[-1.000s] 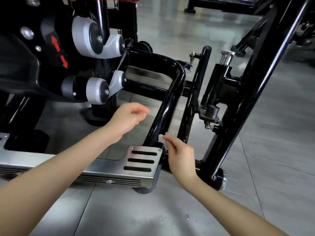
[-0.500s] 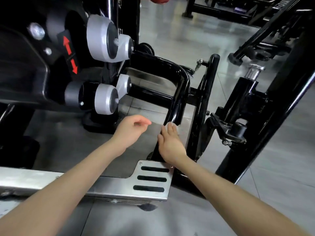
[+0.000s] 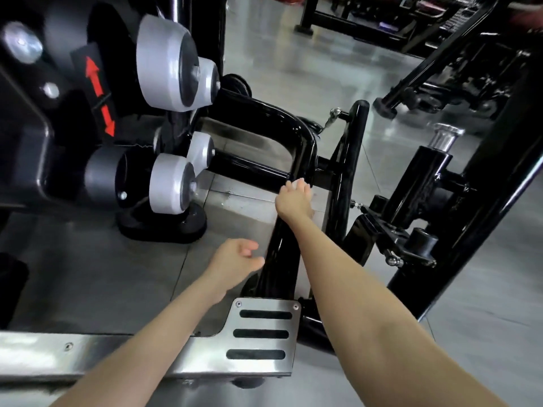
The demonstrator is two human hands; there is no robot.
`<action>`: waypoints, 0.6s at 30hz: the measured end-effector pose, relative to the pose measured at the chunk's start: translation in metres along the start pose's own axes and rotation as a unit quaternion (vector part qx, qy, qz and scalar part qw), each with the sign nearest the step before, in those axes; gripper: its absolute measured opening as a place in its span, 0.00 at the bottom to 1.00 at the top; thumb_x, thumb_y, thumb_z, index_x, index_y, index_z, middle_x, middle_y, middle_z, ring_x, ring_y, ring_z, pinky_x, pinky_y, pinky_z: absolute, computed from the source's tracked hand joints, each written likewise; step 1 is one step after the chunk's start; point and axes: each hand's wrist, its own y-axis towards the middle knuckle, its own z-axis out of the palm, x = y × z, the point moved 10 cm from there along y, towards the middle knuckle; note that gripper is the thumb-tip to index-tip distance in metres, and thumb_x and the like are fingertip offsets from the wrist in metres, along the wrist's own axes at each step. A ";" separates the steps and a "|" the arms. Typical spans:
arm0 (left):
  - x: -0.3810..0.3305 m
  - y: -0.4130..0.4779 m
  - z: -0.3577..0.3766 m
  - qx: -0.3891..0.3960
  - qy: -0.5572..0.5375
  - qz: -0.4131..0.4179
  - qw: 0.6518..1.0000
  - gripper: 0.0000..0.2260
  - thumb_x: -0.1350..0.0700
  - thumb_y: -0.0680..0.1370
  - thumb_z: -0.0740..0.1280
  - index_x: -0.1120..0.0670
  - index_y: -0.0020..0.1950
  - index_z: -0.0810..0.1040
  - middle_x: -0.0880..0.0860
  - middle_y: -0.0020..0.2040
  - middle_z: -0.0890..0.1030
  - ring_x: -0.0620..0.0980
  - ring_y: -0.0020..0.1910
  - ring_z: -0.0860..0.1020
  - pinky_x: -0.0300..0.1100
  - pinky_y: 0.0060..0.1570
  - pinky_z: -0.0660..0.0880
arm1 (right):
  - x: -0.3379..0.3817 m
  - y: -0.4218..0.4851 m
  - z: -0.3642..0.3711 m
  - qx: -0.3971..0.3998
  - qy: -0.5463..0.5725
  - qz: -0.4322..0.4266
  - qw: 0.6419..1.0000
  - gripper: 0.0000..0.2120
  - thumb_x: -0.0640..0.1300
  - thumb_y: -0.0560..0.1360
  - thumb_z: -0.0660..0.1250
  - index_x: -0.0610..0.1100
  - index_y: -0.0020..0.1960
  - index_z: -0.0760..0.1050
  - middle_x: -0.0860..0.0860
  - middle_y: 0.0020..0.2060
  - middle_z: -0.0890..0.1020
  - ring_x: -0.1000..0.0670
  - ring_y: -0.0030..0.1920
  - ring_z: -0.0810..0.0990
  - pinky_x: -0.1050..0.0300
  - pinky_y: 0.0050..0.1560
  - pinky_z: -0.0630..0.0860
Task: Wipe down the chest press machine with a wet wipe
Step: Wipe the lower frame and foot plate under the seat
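Note:
A bent black steel tube [image 3: 302, 148] of the chest press machine rises from behind the steel foot plate [image 3: 264, 333]. My right hand [image 3: 293, 199] presses a white wet wipe [image 3: 289, 185] against that tube, just below its bend; only a sliver of the wipe shows past my fingertips. My left hand [image 3: 235, 259] hovers lower and to the left of the tube, fingers loosely curled, holding nothing.
Grey-capped rollers [image 3: 170, 183] and a black housing with red arrows [image 3: 98, 92] fill the left. A second black upright [image 3: 349, 160] stands just right of my right hand. A thick slanted frame bar [image 3: 476, 218] and a pin bracket [image 3: 411, 245] crowd the right. Other machines stand behind.
My right hand has slid the wipe up the black tube from near the foot plate to just under the bend. My left hand stays hovering beside the tube.

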 end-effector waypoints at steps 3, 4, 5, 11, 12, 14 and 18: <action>0.000 -0.002 0.015 0.033 -0.022 0.005 0.999 0.22 0.60 0.73 0.71 0.57 0.66 0.73 0.53 0.59 0.77 0.47 0.57 0.75 0.36 0.59 0.68 | 0.000 -0.002 -0.011 0.010 0.072 0.004 0.997 0.18 0.37 0.78 0.53 0.34 0.67 0.64 0.41 0.70 0.61 0.44 0.72 0.56 0.52 0.71 0.53; 0.002 -0.001 0.017 0.036 -0.043 -0.005 0.998 0.22 0.61 0.73 0.71 0.58 0.66 0.73 0.52 0.59 0.78 0.47 0.57 0.76 0.36 0.59 0.69 | 0.003 -0.014 -0.011 0.015 0.050 -0.019 0.998 0.17 0.36 0.79 0.51 0.34 0.66 0.65 0.40 0.68 0.63 0.43 0.71 0.59 0.52 0.70 0.55; 0.003 0.000 0.016 0.036 -0.056 -0.011 0.998 0.21 0.62 0.73 0.72 0.58 0.65 0.73 0.52 0.59 0.78 0.47 0.56 0.77 0.36 0.58 0.70 | 0.004 -0.034 -0.009 0.010 0.050 -0.034 0.998 0.17 0.37 0.80 0.50 0.34 0.67 0.65 0.39 0.68 0.64 0.43 0.70 0.60 0.50 0.70 0.56; 0.002 0.003 0.018 0.067 -0.065 -0.002 0.996 0.18 0.63 0.72 0.72 0.57 0.61 0.78 0.49 0.54 0.81 0.44 0.52 0.78 0.30 0.50 0.71 | 0.003 -0.074 0.025 0.053 0.047 -0.103 0.992 0.16 0.40 0.81 0.47 0.39 0.64 0.67 0.42 0.71 0.60 0.44 0.73 0.53 0.41 0.71 0.56; 0.005 0.004 0.017 0.065 -0.073 -0.004 0.995 0.17 0.63 0.72 0.72 0.57 0.61 0.78 0.49 0.55 0.81 0.45 0.52 0.78 0.33 0.52 0.72 | 0.002 -0.053 0.020 0.050 0.052 -0.078 0.994 0.17 0.39 0.81 0.46 0.40 0.65 0.67 0.42 0.71 0.59 0.44 0.72 0.53 0.42 0.71 0.56; 0.007 0.004 0.019 0.070 -0.092 -0.009 0.993 0.15 0.63 0.73 0.71 0.55 0.59 0.79 0.49 0.52 0.82 0.45 0.47 0.80 0.36 0.50 0.75 | -0.002 -0.017 0.005 0.040 0.098 -0.014 0.994 0.17 0.37 0.80 0.47 0.37 0.65 0.66 0.39 0.70 0.61 0.42 0.71 0.58 0.43 0.69 0.59; 0.011 0.003 0.024 0.101 -0.133 -0.039 0.985 0.14 0.65 0.74 0.68 0.52 0.57 0.77 0.51 0.48 0.81 0.47 0.42 0.79 0.38 0.44 0.77 | -0.010 -0.020 0.002 0.040 0.164 -0.025 0.985 0.14 0.38 0.82 0.48 0.36 0.60 0.69 0.37 0.65 0.66 0.40 0.67 0.63 0.44 0.68 0.61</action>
